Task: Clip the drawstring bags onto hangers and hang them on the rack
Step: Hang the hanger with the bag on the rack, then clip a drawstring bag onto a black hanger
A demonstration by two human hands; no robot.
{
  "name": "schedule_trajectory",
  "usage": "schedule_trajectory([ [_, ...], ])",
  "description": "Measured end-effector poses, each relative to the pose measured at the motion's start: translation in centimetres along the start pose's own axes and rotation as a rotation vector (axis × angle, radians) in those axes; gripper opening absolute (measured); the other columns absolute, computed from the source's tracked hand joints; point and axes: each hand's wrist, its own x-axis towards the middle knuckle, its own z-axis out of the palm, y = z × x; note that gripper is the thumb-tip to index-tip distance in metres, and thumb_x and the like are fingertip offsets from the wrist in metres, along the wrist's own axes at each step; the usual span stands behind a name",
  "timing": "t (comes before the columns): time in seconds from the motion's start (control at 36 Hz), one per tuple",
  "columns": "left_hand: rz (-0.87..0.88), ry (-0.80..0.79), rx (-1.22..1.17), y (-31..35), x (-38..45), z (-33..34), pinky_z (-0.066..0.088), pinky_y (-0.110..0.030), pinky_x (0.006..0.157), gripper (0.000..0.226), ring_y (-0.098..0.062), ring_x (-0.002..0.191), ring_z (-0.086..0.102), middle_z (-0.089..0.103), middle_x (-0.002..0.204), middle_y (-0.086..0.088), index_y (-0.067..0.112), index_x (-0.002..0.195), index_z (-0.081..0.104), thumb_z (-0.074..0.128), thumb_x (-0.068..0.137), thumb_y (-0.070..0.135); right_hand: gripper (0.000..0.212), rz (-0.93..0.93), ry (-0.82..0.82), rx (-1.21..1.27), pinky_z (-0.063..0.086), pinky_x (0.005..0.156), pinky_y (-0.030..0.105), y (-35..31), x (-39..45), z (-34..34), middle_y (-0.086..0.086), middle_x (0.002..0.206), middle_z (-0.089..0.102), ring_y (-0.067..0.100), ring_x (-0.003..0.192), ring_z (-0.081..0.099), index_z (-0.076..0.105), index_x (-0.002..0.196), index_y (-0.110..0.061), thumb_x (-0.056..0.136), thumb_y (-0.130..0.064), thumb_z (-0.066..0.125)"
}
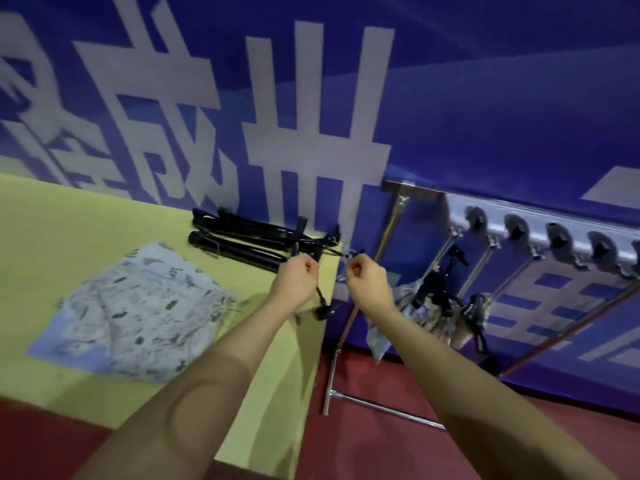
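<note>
The black plastic clip hanger [320,299] is hanging over the right edge of the table, gripped by the person's left hand [298,282], whose fingers are curling tightly round its upper part while a clip end is dangling below the wrist. The right hand [367,282] is closing into a fist just beside it, past the table edge; it appears to be pinching something small and dark at its fingertips, but motion blur is making it impossible to tell what.

The pale patterned fabric drawstring bag [135,306] is lying flat and slightly crumpled on the yellow-green table [52,230], well apart from both hands, to their left. A pile of black hangers [249,240] is lying at the far edge of the table, against the wall, just behind the left hand.

To the right of the table, the metal garment rack [388,230] is standing on the dark red floor [398,441], its thin shiny tubes crossing behind the right forearm. Bags already clipped on black hangers [440,299] are hanging from it in a bunch, their mottled cloth drooping. A silver ribbed radiator-like fixture [554,233] is running along the wall behind them. The blue banner wall [485,98] is carrying large pale block characters.
</note>
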Motion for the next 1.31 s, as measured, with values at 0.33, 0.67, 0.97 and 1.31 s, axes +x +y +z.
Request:
schedule_trajectory([
  [0.33,-0.183,0.067,0.061,-10.9,-0.9,-8.6,0.053,-0.035,0.075,0.012,-0.024,0.084,0.060,0.059,0.086,-0.001,0.014,0.091,0.058,0.046,0.093,0.014,0.018,-0.164,-0.252,-0.052,0.045,0.060,0.032,-7.0,-0.5,11.6,0.000,0.076,0.058,0.016,0.059,0.053,0.061,0.099,-0.015,0.090,-0.011,0.046],
  [0.67,-0.410,-0.074,0.593,-18.8,-0.2,-10.0,0.038,-0.039,0.099,0.033,-0.034,0.121,0.041,0.052,0.124,-0.014,0.008,0.118,0.057,0.049,0.093,0.027,0.040,-0.344,-0.672,-0.268,0.044,0.098,0.043,-7.2,3.4,21.0,0.006,0.136,0.047,0.028,0.121,0.048,0.048,0.135,-0.021,0.095,-0.016,0.044],
  [0.97,-0.390,0.092,0.374,-20.9,1.6,-8.7,0.046,-0.032,0.066,0.021,-0.023,0.082,0.059,0.063,0.094,-0.009,0.006,0.098,0.061,0.045,0.096,0.020,0.025,-0.452,-0.539,-0.287,0.043,0.088,0.037,-6.5,4.5,24.6,0.005,0.111,0.062,0.028,0.102,0.057,0.068,0.108,-0.019,0.091,-0.013,0.050],
  [1.31,-0.087,0.387,0.383,-16.5,2.2,-13.4,0.026,-0.031,0.049,0.010,-0.020,0.058,0.039,0.044,0.068,-0.004,0.014,0.101,0.036,0.037,0.096,0.005,0.022,-0.174,-0.461,0.229,0.038,0.052,0.031,-10.1,3.7,22.5,0.001,0.065,0.051,0.017,0.052,0.046,0.045,0.095,-0.010,0.103,-0.023,0.030],
])
